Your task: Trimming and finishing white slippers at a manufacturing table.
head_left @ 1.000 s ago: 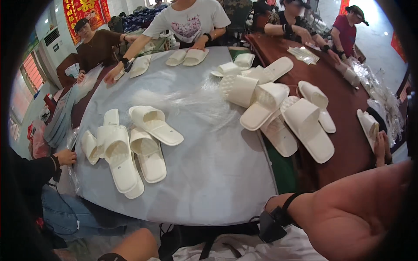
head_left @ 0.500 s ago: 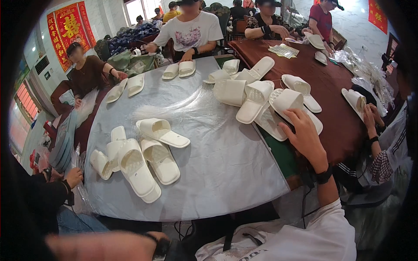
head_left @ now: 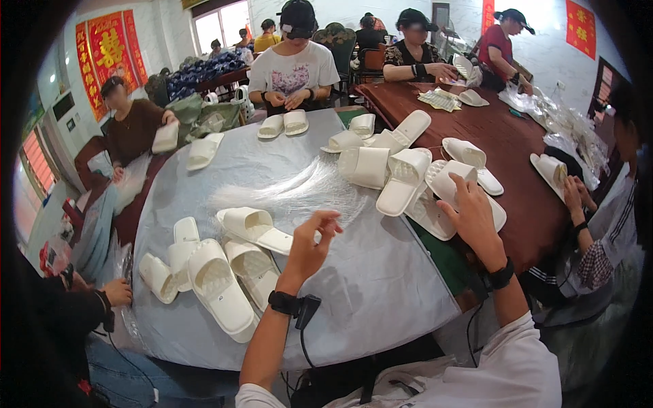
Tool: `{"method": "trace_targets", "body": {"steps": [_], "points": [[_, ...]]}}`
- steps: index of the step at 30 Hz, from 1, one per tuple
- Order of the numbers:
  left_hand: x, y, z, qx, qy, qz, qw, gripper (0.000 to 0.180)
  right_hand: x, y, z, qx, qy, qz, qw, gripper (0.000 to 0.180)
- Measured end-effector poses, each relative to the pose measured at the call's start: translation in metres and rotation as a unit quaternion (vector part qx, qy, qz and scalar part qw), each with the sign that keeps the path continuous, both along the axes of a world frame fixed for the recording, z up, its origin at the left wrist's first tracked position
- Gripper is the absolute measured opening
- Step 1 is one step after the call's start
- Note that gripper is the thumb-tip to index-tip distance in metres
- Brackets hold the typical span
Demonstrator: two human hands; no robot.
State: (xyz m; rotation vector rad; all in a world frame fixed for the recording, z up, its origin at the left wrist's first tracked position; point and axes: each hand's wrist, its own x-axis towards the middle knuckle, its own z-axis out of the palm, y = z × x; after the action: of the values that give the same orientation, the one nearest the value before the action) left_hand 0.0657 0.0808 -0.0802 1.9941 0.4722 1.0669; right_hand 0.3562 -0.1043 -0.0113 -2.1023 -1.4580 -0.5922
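Resting under the right hand (head_left: 471, 216), a white slipper (head_left: 445, 178) lies sole-down.

At about ten o'clock I see two tall red wall hangings (head_left: 107, 51) with gold characters beside the window, and two smaller red ones (head_left: 579, 19) at one o'clock on the white wall. Clear plastic bags (head_left: 568, 126) lie heaped along the brown table's far edge at two o'clock.
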Motion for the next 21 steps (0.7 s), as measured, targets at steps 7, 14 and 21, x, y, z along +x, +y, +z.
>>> {"method": "trace_targets", "body": {"steps": [7,14,21], "points": [[0.009,-0.014,-0.026,-0.035,0.008,-0.080,0.996,0.030,-0.020,0.006,-0.009,0.133,0.104,0.053,0.984,0.036],[0.016,-0.021,-0.032,-0.242,-0.190,-0.262,0.915,0.078,-0.147,0.010,-0.006,0.123,0.258,0.180,0.941,0.039],[0.007,-0.014,-0.015,-0.309,-0.241,-0.166,0.905,0.079,-0.179,0.012,-0.009,0.019,0.324,0.409,0.853,0.039]]}}
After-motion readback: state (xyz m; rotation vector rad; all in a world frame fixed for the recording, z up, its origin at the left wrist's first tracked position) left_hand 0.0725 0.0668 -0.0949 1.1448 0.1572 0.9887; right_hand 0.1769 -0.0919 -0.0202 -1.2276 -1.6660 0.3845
